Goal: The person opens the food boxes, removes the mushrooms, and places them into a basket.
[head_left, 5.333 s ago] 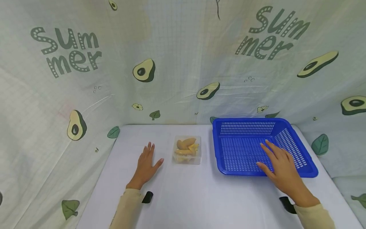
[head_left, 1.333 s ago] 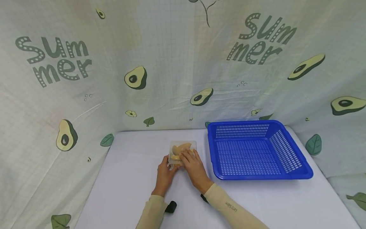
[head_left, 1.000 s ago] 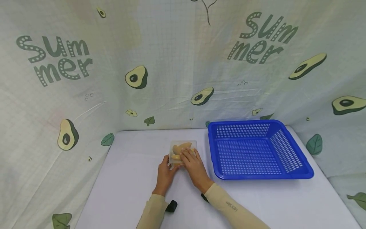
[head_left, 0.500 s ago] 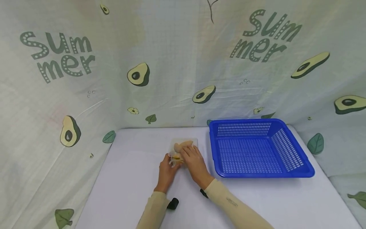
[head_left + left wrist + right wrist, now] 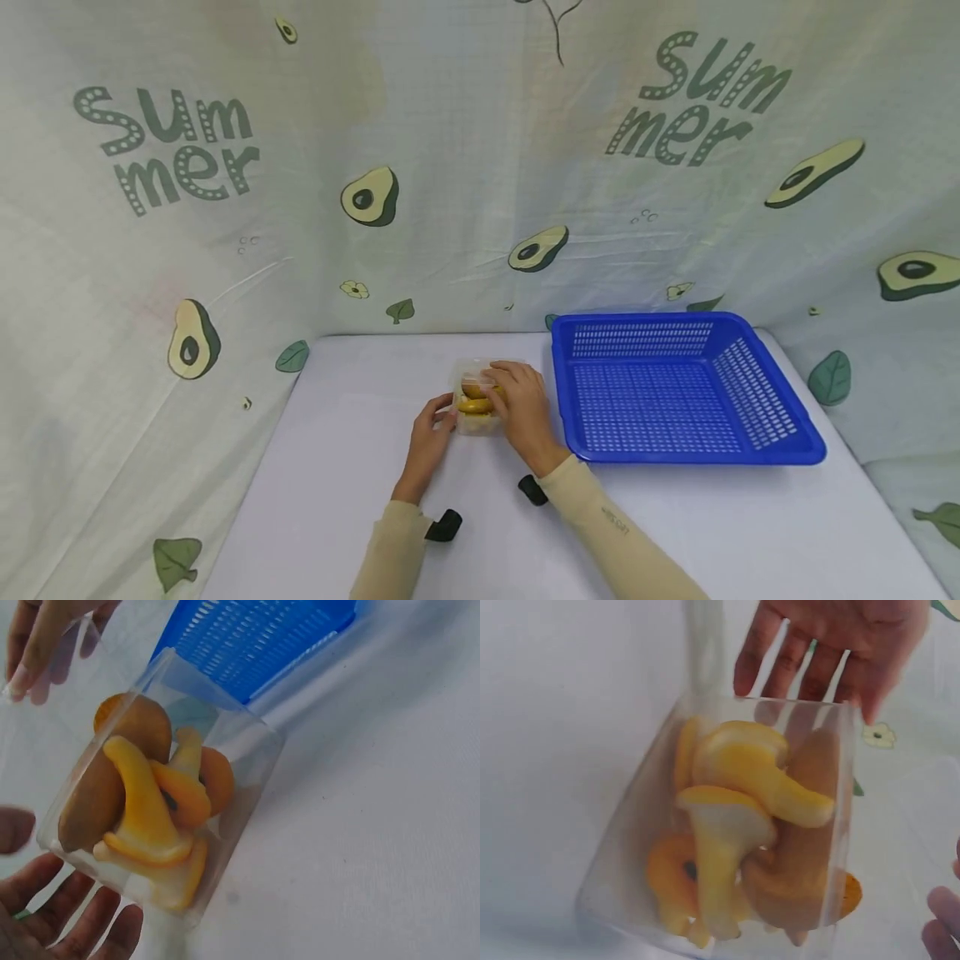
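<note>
A small clear plastic box (image 5: 477,425) stands on the white table, holding several yellow-orange mushrooms (image 5: 142,802) and brown rounded pieces (image 5: 94,799). My right hand (image 5: 525,408) is over the box's right part, thumb and fingertips pinching its clear lid (image 5: 470,367); the lid is raised off the box and hard to make out. My left hand (image 5: 429,442) is at the box's left side, its extended fingers (image 5: 784,667) against the wall. In the left wrist view, the thumb stands apart from the box. Only fingertips of my right hand show in the right wrist view.
A blue slotted plastic basket (image 5: 678,457) stands to the right of the box, close to my right hand. Behind the table (image 5: 360,375) hangs a pale curtain (image 5: 450,167) printed with avocados. A black wrist camera (image 5: 445,526) sits at my left cuff.
Five seconds ago both hands lay apart from the box. Then they gripped and pressed it. Now the lid has come up in my right hand, the contents look brighter, and my left fingers have loosened.
</note>
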Tool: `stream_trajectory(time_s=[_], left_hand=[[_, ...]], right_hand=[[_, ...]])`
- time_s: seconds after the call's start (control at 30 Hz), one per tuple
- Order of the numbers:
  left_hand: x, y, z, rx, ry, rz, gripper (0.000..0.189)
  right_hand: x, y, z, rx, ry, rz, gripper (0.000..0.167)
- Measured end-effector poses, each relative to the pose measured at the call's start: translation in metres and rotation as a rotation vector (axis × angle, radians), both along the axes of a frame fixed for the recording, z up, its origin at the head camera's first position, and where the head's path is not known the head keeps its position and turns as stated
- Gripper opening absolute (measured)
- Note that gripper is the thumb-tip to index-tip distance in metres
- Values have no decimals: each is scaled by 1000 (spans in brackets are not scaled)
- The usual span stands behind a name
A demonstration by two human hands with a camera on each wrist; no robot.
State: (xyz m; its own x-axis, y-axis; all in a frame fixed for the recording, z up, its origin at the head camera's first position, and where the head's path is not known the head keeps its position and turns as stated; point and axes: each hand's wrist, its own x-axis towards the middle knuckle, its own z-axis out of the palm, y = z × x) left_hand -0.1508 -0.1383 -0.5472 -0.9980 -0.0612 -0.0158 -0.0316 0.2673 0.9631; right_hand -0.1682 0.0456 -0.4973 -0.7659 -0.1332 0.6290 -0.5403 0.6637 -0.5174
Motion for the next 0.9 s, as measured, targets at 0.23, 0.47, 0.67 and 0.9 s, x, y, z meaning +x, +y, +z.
stream_trajectory(time_s=[0.23,0.47,0.67,0.9], left_hand=[[-2,4,7,48,6,71,32],[-5,7,16,194,-61,137,33],[-7,11,20,282,-86,169,33],[-5,12,25,341,-106,192,36]], right_hand=[[-14,2,9,-136,100,-128,12],[-26,2,14,-159,105,-211,15],[-27,3,18,-80,30,-211,36],[-26,2,23,32,-77,-200,51]])
